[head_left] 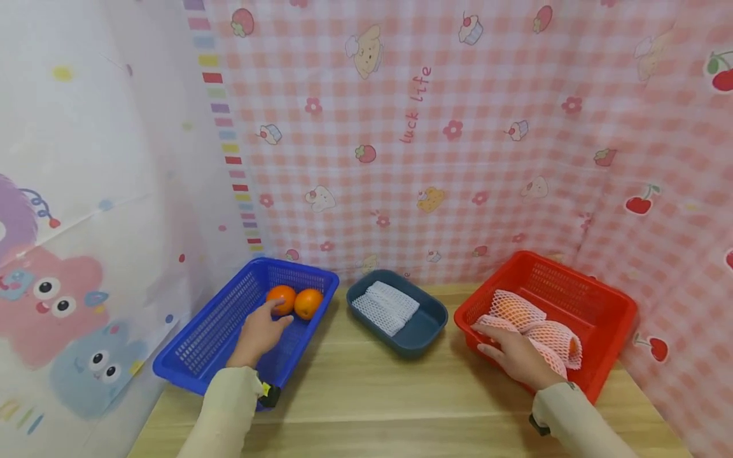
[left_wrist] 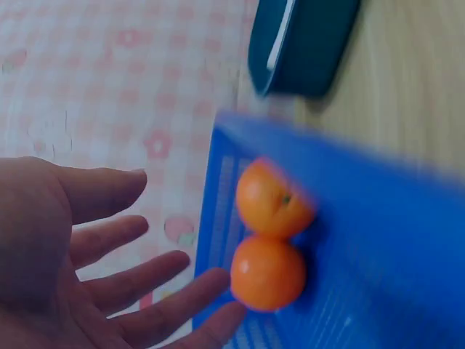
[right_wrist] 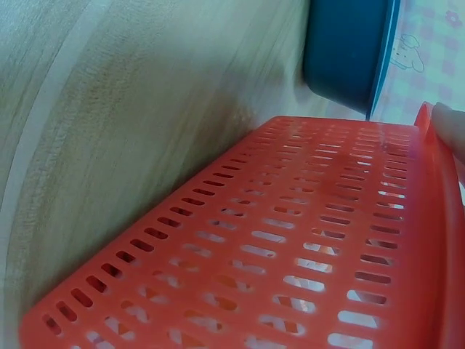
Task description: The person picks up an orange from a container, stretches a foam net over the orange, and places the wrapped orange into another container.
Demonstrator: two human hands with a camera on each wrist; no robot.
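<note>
Two oranges (head_left: 309, 304) lie side by side against the far right end of a blue basket (head_left: 220, 318). My left hand (head_left: 260, 331) reaches over that basket, and the left wrist view shows its fingers spread with nothing held. Its fingertips are close to the nearer orange (left_wrist: 269, 273); whether they touch cannot be told. Several fruits in white foam nets (head_left: 512, 310) fill the left part of a red basket (head_left: 601, 343). Over the basket's near left rim, my right hand (head_left: 518, 356) lies with fingers loosely extended beside the netted fruits. In the right wrist view, only a fingertip (right_wrist: 452, 129) shows at the rim.
Between the baskets stands a dark teal tray (head_left: 424, 331) holding flat white foam nets (head_left: 386, 305). Everything rests on a wooden table (head_left: 366, 394). A pink checked cloth (head_left: 389, 178) hangs behind, and a white printed sheet (head_left: 143, 191) borders the left side.
</note>
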